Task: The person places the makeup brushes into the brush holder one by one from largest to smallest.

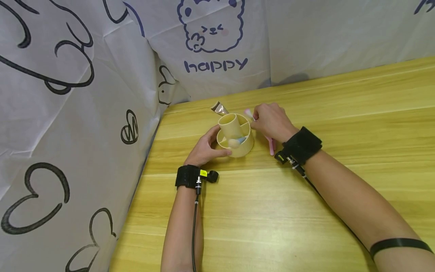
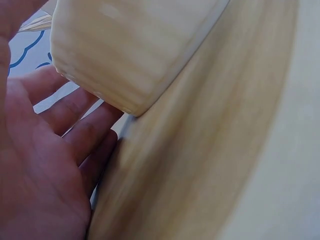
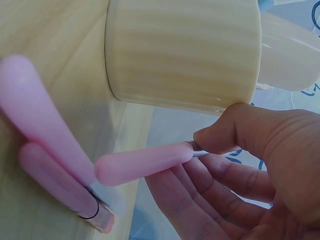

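Observation:
A round cream brush holder [image 1: 245,150] with a raised central cup stands on the table. My left hand [image 1: 204,149] holds its left side, thumb in front and fingers behind; the left wrist view shows the fingers against the holder's wall [image 2: 120,50]. To the right of the holder, my right hand [image 1: 273,121] pinches a makeup brush by its metal neck, its pink handle [image 3: 145,162] pointing away from the palm. Two more pink-handled brushes [image 3: 47,115] lie on the table below that hand. A pale-tipped brush with a blue part [image 1: 241,140] sits inside the holder.
A wide brush with a silver neck [image 1: 221,108] sticks out at the holder's back left. White cloth [image 1: 214,81] with drawings hangs behind and to the left of the wooden table [image 1: 258,211]. Cables run from both wrist cameras along the forearms.

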Available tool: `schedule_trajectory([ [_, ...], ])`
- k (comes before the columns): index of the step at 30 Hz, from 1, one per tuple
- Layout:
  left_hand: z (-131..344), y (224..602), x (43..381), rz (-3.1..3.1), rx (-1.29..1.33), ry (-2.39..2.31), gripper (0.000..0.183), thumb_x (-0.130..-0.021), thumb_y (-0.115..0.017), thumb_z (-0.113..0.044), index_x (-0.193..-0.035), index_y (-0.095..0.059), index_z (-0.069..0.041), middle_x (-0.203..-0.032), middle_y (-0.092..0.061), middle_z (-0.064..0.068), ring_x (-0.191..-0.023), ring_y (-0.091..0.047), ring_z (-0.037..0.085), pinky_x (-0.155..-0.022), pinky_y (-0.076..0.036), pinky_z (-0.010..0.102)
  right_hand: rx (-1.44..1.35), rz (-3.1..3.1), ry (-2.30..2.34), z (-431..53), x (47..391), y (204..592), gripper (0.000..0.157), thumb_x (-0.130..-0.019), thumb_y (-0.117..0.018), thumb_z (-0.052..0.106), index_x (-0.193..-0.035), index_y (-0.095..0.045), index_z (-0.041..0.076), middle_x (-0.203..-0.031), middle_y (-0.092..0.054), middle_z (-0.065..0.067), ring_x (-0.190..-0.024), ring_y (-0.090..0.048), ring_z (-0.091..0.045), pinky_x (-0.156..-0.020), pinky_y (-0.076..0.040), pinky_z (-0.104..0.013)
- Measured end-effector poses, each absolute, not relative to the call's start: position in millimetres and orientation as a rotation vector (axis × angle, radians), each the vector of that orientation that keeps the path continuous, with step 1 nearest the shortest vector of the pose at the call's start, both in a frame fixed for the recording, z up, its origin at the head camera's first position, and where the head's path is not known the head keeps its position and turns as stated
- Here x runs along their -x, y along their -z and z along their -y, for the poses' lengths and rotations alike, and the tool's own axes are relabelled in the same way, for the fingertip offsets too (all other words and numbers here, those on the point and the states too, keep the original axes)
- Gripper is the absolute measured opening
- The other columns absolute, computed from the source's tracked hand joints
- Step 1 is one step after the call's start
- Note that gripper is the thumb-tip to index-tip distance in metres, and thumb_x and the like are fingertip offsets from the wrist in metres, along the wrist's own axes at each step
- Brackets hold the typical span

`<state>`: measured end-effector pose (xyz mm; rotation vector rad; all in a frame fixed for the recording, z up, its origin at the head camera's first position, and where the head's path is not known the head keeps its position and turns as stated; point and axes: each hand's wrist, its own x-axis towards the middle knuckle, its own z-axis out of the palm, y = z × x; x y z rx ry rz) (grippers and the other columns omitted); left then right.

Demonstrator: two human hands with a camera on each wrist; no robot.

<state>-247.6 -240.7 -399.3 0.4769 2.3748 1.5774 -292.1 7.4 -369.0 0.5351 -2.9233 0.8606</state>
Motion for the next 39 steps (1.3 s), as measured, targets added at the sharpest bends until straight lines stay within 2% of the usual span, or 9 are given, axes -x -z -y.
schedule_trajectory([
  [8,241.1,398.4,246.9,-2.352,-0.467,-1.583,0.086,-0.076,-0.080,-0.015,-0.149,-0.035,-0.026,-0.148,-0.039,-0.003,-0.134,-0.038,0.014,-0.112,-0.027,0.038,-0.530,2.930,-0.862,-7.3,292.2,369.0,0.017,-0.081,-0.064,0.021,-0.071,-0.061,0.009,-0.068,-0.055,-0.005,-0.069,-0.051,-0.025,-0.060,-0.039,-0.033],
  [15,240.8,398.2,247.6,-2.341,-0.506,-1.570,0.085,-0.079,-0.077,-0.012,-0.150,-0.032,-0.023,-0.153,-0.032,-0.003,-0.139,-0.029,0.014,-0.115,-0.022,0.039,-0.528,2.923,-0.872,-8.0,291.9,368.4,0.016,-0.081,-0.064,0.021,-0.072,-0.061,0.009,-0.070,-0.057,-0.005,-0.070,-0.052,-0.026,-0.062,-0.040,-0.035],
  [20,240.9,398.7,247.7,-2.352,-0.480,-1.578,0.084,-0.077,-0.078,-0.013,-0.149,-0.035,-0.023,-0.151,-0.035,-0.003,-0.137,-0.033,0.015,-0.114,-0.024,0.039,-0.505,2.910,-0.914,-8.7,291.3,366.0,0.014,-0.081,-0.065,0.020,-0.074,-0.062,0.008,-0.073,-0.059,-0.006,-0.071,-0.052,-0.026,-0.064,-0.042,-0.035],
  [27,241.8,399.4,247.6,-2.355,-0.437,-1.580,0.087,-0.075,-0.081,-0.015,-0.148,-0.036,-0.025,-0.150,-0.037,-0.005,-0.135,-0.037,0.013,-0.113,-0.026,0.038,-0.480,2.915,-0.962,-9.0,289.4,361.2,0.012,-0.082,-0.065,0.019,-0.080,-0.063,0.008,-0.077,-0.060,-0.007,-0.071,-0.053,-0.024,-0.060,-0.041,-0.032],
  [30,241.7,399.3,248.0,-2.341,-0.438,-1.574,0.089,-0.075,-0.081,-0.015,-0.149,-0.033,-0.024,-0.150,-0.036,-0.004,-0.135,-0.036,0.012,-0.113,-0.026,0.038,-0.472,2.918,-0.979,-9.2,288.7,359.1,0.011,-0.083,-0.065,0.019,-0.081,-0.063,0.008,-0.076,-0.060,-0.007,-0.070,-0.053,-0.023,-0.058,-0.041,-0.031],
  [35,240.7,400.2,250.9,-2.303,-0.501,-1.586,0.089,-0.076,-0.079,-0.012,-0.151,-0.032,-0.021,-0.150,-0.035,-0.003,-0.136,-0.034,0.014,-0.113,-0.025,0.037,-0.457,2.913,-1.021,-9.4,287.0,354.8,0.011,-0.084,-0.064,0.018,-0.086,-0.064,0.007,-0.077,-0.061,-0.007,-0.061,-0.055,-0.021,-0.049,-0.043,-0.028],
  [39,240.4,400.8,251.5,-2.303,-0.506,-1.589,0.088,-0.077,-0.079,-0.011,-0.151,-0.032,-0.020,-0.150,-0.037,-0.004,-0.136,-0.034,0.014,-0.113,-0.026,0.036,-0.458,2.895,-1.018,-9.4,286.0,351.8,0.012,-0.084,-0.064,0.018,-0.088,-0.064,0.007,-0.078,-0.062,-0.007,-0.060,-0.055,-0.020,-0.048,-0.043,-0.028],
])
